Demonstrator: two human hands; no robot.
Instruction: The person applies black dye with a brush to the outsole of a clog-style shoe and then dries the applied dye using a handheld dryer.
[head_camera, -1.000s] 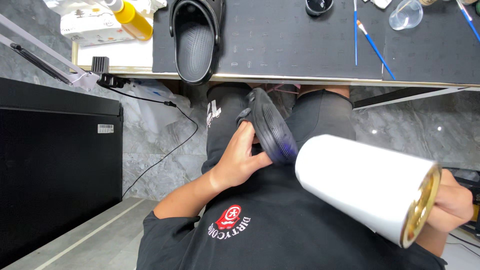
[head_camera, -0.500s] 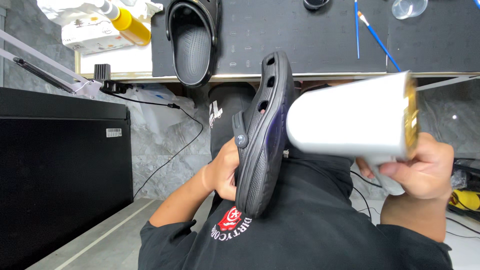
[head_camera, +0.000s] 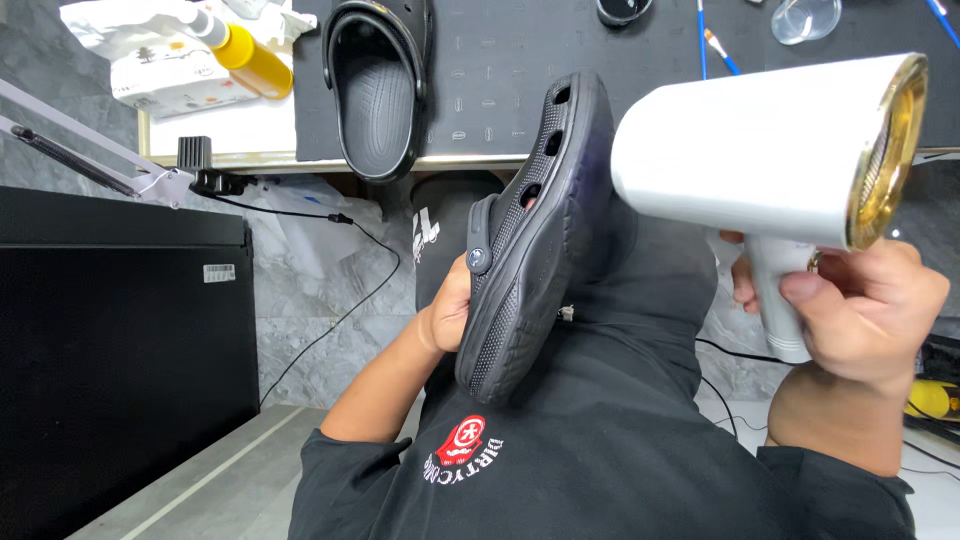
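Observation:
My left hand (head_camera: 447, 316) grips a black perforated clog (head_camera: 535, 230) by its heel side and holds it on edge over my lap, toe pointing up toward the table. My right hand (head_camera: 862, 312) is wrapped around the handle of a white hair dryer (head_camera: 760, 140) with a gold rear grille. The dryer's front end sits right beside the clog's upper part, touching it or nearly so. A second black clog (head_camera: 378, 85) lies sole-down on the black mat (head_camera: 500, 90) at the table's edge.
On the table are a yellow bottle (head_camera: 245, 50), a white packet (head_camera: 165, 75), blue brushes (head_camera: 700, 30) and a clear cup (head_camera: 805, 18). A black cabinet (head_camera: 120, 340) stands at left, with a clamp arm (head_camera: 90, 150) and a cable (head_camera: 350, 300) near it.
The left hand lifted the clog from my lap and turned it up on edge. The right hand raised the dryer and brought its front end up against the clog.

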